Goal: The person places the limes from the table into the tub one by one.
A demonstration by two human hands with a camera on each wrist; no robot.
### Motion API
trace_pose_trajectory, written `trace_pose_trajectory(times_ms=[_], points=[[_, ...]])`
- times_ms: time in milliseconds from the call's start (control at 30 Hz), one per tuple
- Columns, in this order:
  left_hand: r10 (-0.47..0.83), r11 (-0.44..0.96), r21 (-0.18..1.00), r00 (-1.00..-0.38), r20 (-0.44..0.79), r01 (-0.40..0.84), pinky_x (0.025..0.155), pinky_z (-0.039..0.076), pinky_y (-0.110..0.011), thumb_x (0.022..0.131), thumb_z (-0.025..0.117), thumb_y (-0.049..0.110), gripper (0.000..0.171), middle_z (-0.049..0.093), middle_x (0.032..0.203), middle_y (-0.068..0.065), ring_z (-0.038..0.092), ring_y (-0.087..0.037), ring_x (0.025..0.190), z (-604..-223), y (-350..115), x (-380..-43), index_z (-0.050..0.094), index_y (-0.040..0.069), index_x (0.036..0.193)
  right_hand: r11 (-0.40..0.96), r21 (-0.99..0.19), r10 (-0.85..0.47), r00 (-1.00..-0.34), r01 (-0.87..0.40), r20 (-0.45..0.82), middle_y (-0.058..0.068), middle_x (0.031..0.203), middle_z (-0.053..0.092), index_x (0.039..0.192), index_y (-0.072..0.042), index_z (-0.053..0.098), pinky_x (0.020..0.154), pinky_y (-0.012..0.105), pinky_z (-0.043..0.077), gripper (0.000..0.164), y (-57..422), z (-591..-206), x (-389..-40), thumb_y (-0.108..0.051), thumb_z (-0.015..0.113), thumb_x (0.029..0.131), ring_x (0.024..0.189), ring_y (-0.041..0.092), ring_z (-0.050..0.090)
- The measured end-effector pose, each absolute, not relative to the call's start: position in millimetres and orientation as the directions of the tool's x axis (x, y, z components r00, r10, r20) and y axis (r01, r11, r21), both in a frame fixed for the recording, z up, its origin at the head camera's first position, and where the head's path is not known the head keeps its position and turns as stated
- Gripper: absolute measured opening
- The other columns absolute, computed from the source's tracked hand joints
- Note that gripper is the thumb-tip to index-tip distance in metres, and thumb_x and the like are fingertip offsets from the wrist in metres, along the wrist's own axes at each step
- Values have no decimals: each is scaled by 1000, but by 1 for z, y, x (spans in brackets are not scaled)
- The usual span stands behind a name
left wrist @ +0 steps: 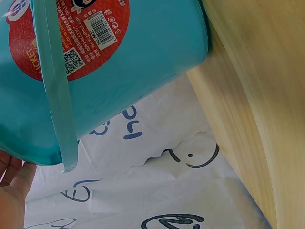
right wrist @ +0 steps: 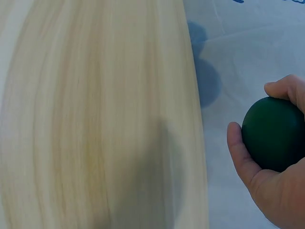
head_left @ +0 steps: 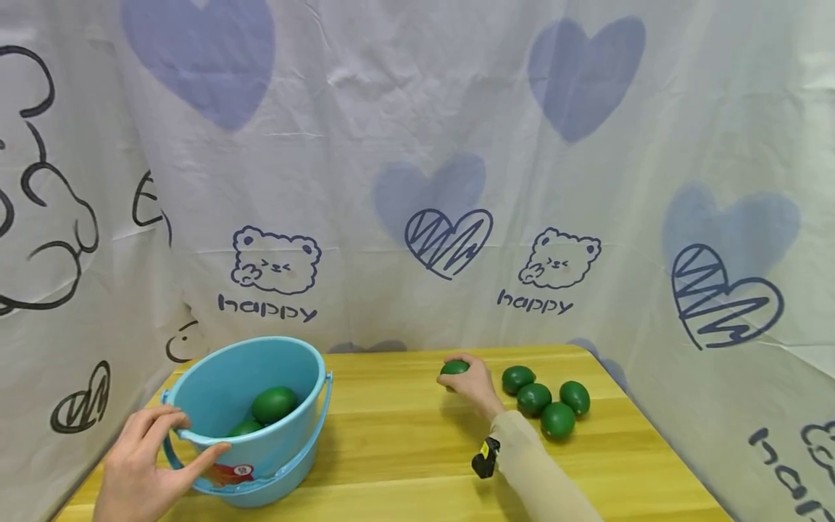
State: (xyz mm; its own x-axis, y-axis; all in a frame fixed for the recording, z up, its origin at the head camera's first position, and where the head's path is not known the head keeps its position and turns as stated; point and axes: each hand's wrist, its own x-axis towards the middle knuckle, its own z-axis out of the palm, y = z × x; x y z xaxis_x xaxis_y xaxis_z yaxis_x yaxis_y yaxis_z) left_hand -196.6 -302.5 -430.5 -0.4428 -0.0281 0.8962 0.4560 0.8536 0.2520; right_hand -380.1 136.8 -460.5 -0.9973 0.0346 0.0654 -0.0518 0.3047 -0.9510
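Observation:
A light-blue bucket (head_left: 254,471) stands at the left of the table, two dark green limes (head_left: 274,404) visible inside it. My left hand (head_left: 140,457) grips its near left rim, fingers over the edge and thumb along the outside; the left wrist view catches only the fingertips at the bucket (left wrist: 143,43). Another lime (right wrist: 272,133) is held between the thumb and fingers of my right hand (head_left: 471,383), above the far middle of the table. Right of that hand, several more limes (head_left: 534,399) lie grouped on the wood.
The yellow wooden table (head_left: 391,435) ends at a hanging white cloth (head_left: 365,109) printed with hearts and bears, which also runs along both sides. The bucket's handle (head_left: 324,413) hangs down around its outside. A small black device (head_left: 485,458) is strapped on my right wrist.

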Motion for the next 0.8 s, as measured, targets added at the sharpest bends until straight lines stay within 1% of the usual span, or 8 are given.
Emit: trace_pose_trajectory(times_ms=[133, 233, 400, 567, 733, 800], points=[[-38, 859, 264, -460, 887, 439, 84, 29, -1, 44, 98, 42, 65, 58, 92, -11, 44, -6, 92, -432, -301, -196, 63, 4, 84, 318, -946, 23, -997, -65, 76, 20, 119, 57, 115, -8, 67, 79, 44, 60, 40, 132, -460, -379, -9, 79, 76, 95, 29, 62], [-40, 860, 264, -458, 888, 437, 83, 30, -1, 43, 98, 41, 65, 58, 91, -11, 44, -7, 91, -432, -302, -196, 63, 4, 84, 315, -946, 17, -996, -72, 82, 20, 118, 58, 116, -8, 67, 77, 40, 60, 40, 127, -458, -379, -10, 79, 77, 95, 29, 63], [-41, 860, 263, -454, 890, 437, 84, 29, -1, 44, 97, 43, 66, 58, 91, -12, 44, -6, 91, -430, -302, -196, 63, 3, 84, 252, -965, -12, -997, -72, 72, 20, 121, 56, 117, -8, 66, 75, 36, 61, 41, 120, -451, -379, -10, 78, 78, 97, 29, 63], [-41, 856, 259, -441, 896, 447, 85, 29, -1, 47, 96, 48, 66, 58, 91, -12, 44, -5, 92, -430, -302, -196, 63, 3, 83, 194, -977, -65, -995, -91, 80, 21, 122, 54, 118, -7, 64, 76, 37, 61, 40, 110, -441, -373, -8, 77, 80, 98, 30, 63], [-38, 867, 254, -453, 891, 428, 83, 29, -4, 46, 96, 47, 65, 58, 91, -11, 45, -12, 90, -431, -302, -196, 63, 4, 83, 143, -984, -109, -990, -107, 91, 22, 125, 52, 120, -5, 62, 79, 39, 60, 41, 97, -426, -361, -8, 76, 81, 103, 32, 61], [-31, 871, 250, -461, 887, 422, 82, 29, -4, 46, 96, 46, 65, 58, 91, -10, 45, -15, 90, -431, -302, -196, 63, 4, 82, 125, -986, -120, -988, -109, 94, 23, 126, 51, 120, -5, 62, 78, 38, 60, 42, 93, -423, -359, -9, 76, 81, 105, 33, 59]])
